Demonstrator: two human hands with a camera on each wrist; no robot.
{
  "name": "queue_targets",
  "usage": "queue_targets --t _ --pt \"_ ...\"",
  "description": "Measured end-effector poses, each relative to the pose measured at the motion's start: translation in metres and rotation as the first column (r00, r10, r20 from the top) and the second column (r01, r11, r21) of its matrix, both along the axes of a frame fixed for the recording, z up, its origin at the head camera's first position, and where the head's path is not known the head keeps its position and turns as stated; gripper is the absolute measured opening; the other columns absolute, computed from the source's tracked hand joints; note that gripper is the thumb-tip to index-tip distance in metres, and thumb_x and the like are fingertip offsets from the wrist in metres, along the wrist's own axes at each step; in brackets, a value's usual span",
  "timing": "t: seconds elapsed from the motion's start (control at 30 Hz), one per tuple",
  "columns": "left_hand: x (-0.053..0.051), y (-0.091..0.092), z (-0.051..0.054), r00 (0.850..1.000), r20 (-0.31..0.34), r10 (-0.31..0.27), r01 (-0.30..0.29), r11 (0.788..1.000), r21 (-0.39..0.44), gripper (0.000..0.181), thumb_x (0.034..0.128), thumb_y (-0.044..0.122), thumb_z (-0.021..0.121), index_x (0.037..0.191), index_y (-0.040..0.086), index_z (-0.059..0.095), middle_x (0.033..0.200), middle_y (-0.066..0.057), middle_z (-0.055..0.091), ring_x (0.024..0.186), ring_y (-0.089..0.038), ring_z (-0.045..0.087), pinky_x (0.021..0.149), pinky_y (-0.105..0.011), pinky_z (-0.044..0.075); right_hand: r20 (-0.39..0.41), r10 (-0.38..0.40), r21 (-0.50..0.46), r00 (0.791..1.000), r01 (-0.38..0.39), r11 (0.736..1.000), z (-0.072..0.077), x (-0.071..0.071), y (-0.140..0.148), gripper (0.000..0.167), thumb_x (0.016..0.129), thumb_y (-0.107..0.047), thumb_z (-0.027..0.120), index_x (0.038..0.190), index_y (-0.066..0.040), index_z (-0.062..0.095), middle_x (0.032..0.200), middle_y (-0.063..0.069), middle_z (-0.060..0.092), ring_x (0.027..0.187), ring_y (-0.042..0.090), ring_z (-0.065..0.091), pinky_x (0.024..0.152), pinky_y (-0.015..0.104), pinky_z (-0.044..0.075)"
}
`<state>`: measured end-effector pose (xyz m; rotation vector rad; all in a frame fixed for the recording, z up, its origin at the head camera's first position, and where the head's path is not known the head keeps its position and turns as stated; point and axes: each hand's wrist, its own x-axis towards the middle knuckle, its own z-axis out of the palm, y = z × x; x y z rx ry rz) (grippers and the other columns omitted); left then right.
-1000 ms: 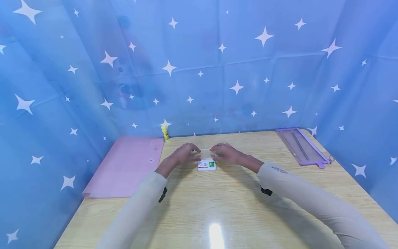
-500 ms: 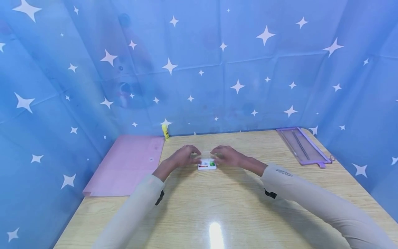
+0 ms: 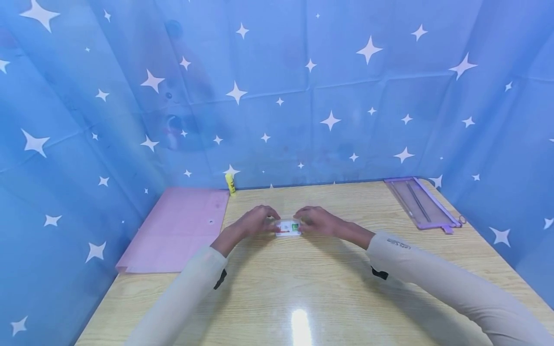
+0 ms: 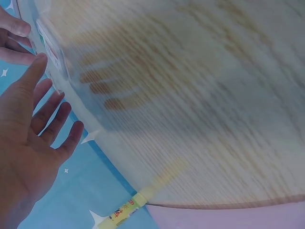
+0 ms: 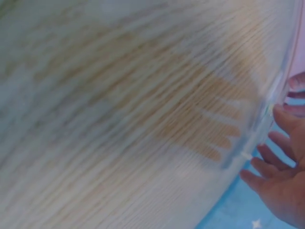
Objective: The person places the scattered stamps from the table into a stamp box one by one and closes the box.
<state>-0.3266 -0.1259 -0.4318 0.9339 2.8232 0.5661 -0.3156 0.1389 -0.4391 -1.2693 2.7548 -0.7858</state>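
A small white box [image 3: 287,230] with a printed label, a green square and a red patch on it, lies on the wooden table in the head view. Over it is a clear plastic lid [image 3: 287,221], hard to make out. My left hand [image 3: 256,221] pinches the lid's left end with thumb and fingers. At the right end, my right hand [image 3: 319,221] does the same. In the left wrist view, the box [image 4: 53,50] shows beside the left thumb [image 4: 35,69]. The right wrist view has the right fingers spread near a see-through edge. Exact contact is unclear.
A pink folder [image 3: 182,230] lies at the left, with a yellow glue stick [image 3: 230,184] upright by its far corner. At the right rests a purple mesh pencil pouch [image 3: 420,204] with thin sticks inside. A blue starry curtain [image 3: 277,120] borders the table [image 3: 277,278].
Both hands have come down and slightly nearer, bringing the clear lid from just above and behind the white box onto or close over it. The other things stay put.
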Motion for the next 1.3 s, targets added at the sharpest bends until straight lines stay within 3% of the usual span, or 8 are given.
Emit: queue_targets --t 0.4,0.77,1.3 --pt "0.0045 0.0002 -0.0014 1.0 0.001 -0.013 0.013 1.0 0.002 0.04 0.0929 0.031 0.081 0.125 0.007 0.074 0.13 -0.011 0.07 0.125 -0.027 0.062 0.108 -0.041 0.048 -0.044 0.038 -0.002 0.998 -0.038 0.999 -0.0067 0.0013 0.0011 0.037 0.095 -0.01 0.076 0.126 0.009 0.067 0.128 0.027 0.067 0.118 0.043 0.064 0.099 0.053 0.053" --pt "0.0066 0.001 -0.0054 1.0 -0.016 -0.017 0.016 0.999 -0.034 0.039 0.0936 0.033 0.08 0.125 0.01 0.074 0.129 -0.007 0.071 0.12 -0.022 0.063 0.103 -0.036 0.05 -0.004 0.014 0.023 1.0 -0.014 1.0 -0.0054 0.0058 0.0009 0.04 0.096 -0.015 0.076 0.129 0.006 0.067 0.129 0.023 0.066 0.119 0.038 0.063 0.097 0.05 0.053" --pt "0.0103 -0.0006 -0.0061 1.0 0.0 -0.024 0.024 1.0 -0.012 0.037 0.0953 0.032 0.078 0.125 0.009 0.074 0.127 -0.008 0.071 0.11 -0.018 0.064 0.095 -0.034 0.052 0.004 0.024 0.022 1.0 -0.024 0.999 -0.0079 0.0074 0.0012 0.036 0.098 -0.013 0.074 0.128 0.005 0.067 0.129 0.025 0.067 0.116 0.037 0.065 0.09 0.046 0.054"
